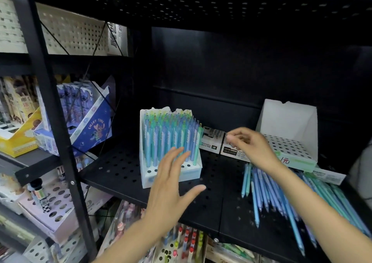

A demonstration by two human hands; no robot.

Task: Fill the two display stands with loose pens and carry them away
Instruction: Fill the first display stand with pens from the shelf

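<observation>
A white display stand [147, 179] stands on the black perforated shelf [211, 200], nearly full of upright blue and green pens [171, 137], with a few front holes bare. My left hand [171, 184] hovers open just in front of it, fingers spread. To the right, a second white stand [289, 148] with a tall back panel holds no pens. My right hand [251, 145] hangs between the two stands with fingers loosely curled, holding nothing that I can see. Several loose blue and green pens [267, 194] lie in a pile under my right forearm.
Two small white boxes [213, 141] sit at the back between the stands. Flat packets [330, 175] lie under the right stand. A black upright post [60, 141] bounds the shelf on the left, with other stationery displays [88, 125] beyond and more pens below [185, 242].
</observation>
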